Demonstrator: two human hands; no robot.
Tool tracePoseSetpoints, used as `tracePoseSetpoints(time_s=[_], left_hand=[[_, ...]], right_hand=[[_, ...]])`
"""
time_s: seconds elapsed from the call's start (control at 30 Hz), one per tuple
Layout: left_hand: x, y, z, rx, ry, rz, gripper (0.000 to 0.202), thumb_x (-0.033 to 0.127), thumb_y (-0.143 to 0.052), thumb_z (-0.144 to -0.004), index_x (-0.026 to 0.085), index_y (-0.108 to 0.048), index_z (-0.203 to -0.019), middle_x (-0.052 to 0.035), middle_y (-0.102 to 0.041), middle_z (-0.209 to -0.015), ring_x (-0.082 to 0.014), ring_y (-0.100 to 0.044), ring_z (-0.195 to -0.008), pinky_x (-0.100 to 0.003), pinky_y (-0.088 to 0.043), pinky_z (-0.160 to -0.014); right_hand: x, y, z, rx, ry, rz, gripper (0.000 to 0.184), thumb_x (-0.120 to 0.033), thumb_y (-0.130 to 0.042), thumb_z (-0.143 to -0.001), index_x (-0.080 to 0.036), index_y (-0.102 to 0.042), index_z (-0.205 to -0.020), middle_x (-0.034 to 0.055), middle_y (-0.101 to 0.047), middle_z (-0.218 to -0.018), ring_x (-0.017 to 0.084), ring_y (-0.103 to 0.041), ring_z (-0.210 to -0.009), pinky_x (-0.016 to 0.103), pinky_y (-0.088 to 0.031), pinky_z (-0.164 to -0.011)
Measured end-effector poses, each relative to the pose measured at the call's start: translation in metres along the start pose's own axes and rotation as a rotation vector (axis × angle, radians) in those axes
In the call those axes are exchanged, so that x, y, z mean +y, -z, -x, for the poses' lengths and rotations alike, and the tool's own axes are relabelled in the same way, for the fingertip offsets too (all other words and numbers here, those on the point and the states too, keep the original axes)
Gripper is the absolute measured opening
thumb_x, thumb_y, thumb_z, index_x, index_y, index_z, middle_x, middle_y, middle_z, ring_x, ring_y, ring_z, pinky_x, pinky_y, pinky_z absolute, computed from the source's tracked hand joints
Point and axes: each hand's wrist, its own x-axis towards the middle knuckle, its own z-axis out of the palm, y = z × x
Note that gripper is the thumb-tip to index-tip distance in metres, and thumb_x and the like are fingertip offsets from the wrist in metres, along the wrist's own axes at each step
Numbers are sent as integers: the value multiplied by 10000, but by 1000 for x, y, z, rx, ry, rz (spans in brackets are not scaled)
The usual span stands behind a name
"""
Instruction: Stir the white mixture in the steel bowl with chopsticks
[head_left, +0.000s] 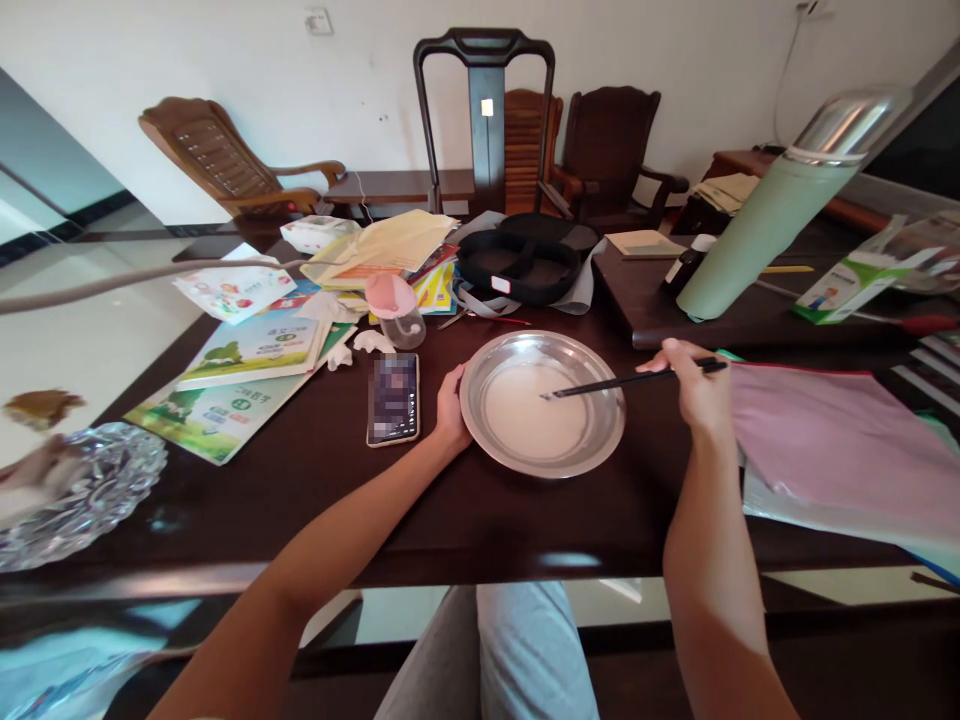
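A shiny metal bowl [472,418] stands on the dark table, with a whitish, milky substance [529,410] covering its bottom. My left hand [451,412] grips the bowl's left rim, its fingers partly hidden behind the side. In my right hand [694,385] is a pair of dark chopsticks [619,382], held from the right side. Their pale-coated tips reach over the bowl's middle, at or just above the white substance; I cannot tell whether they touch it. Left of the bowl lies a phone [394,400] with a lit screen, close to my left wrist.
Books [217,400], a pink-lidded cup [397,310] and a black bag [521,260] lie behind and left. A glass dish [112,480] sits far left. On the right are a tall green thermos [772,220] and a pink plastic folder [832,430]. Chairs [611,145] stand beyond.
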Motion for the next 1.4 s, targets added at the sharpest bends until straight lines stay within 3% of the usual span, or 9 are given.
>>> tracePoseSetpoints(time_s=[0.23, 0.3, 0.43, 0.67, 0.87, 1.07, 1.27, 1.33, 1.4], left_hand=[[-3, 4, -2, 25, -2, 11, 168, 358, -703, -814, 197, -743, -788, -16, -746, -737, -228, -717, -810, -342, -534, -851], [-4, 4, -2, 15, -3, 15, 164, 357, -705, -814, 200, -749, -799, -17, -756, -757, -228, -717, -823, -346, -534, -859], [-5, 3, -1, -2, -5, 17, 189, 370, -705, -807, 192, -767, -824, -32, -770, -777, -271, -738, -923, -369, -541, -898], [-5, 6, -2, 5, 4, 4, 186, 383, -718, -798, 202, -757, -824, -35, -776, -796, -279, -739, -961, -379, -549, -910], [-4, 6, -2, -2, 10, 9, 182, 367, -713, -806, 191, -755, -818, -37, -766, -779, -286, -740, -981, -375, -547, -919], [-4, 3, -1, -4, -2, 16, 176, 330, -646, -827, 191, -750, -797, -34, -761, -747, -289, -740, -1018, -386, -549, -958], [-3, 1, 1, -1, -6, 21, 172, 313, -625, -830, 195, -741, -782, -37, -762, -747, -286, -737, -1015, -380, -547, -953], [-2, 0, 2, 11, -6, 18, 170, 305, -616, -838, 203, -738, -777, -30, -755, -726, -282, -738, -1000, -378, -550, -940], [-1, -1, 3, 13, -6, 10, 184, 302, -600, -851, 207, -743, -783, -26, -752, -716, -280, -738, -991, -377, -554, -927]], right_hand=[[-2, -10, 5, -369, 62, -23, 402, -600, -744, -850, -253, -739, -648, 12, -759, -716, 227, -728, -746, 371, -549, -775], [-4, -9, 5, -326, 75, 14, 389, -600, -746, -848, -256, -748, -667, 22, -780, -752, 242, -736, -779, 391, -545, -805], [5, 5, 2, -76, 1, 18, 395, -576, -743, -866, -270, -707, -618, 20, -722, -641, 235, -689, -676, 409, -518, -790], [-2, -9, 6, -353, 60, -11, 351, -562, -752, -849, -260, -752, -670, 36, -776, -769, 248, -728, -797, 393, -543, -807], [-1, 1, 3, 2, 0, -26, 407, -486, -747, -858, -236, -675, -545, 41, -689, -589, 223, -660, -611, 396, -490, -722], [-6, -11, 7, -373, 30, -51, 333, -497, -761, -847, -244, -745, -632, 30, -756, -715, 239, -720, -750, 374, -520, -787], [1, -1, 2, 17, 0, 15, 335, -416, -724, -856, -234, -702, -577, 3, -697, -594, 210, -681, -631, 358, -499, -749], [2, 1, 2, -30, -13, -56, 380, -438, -728, -859, -231, -671, -546, -1, -677, -580, 198, -655, -601, 350, -485, -710], [-1, -3, 3, -190, -5, -85, 362, -456, -745, -853, -230, -695, -574, 8, -709, -629, 205, -680, -653, 348, -491, -734]])
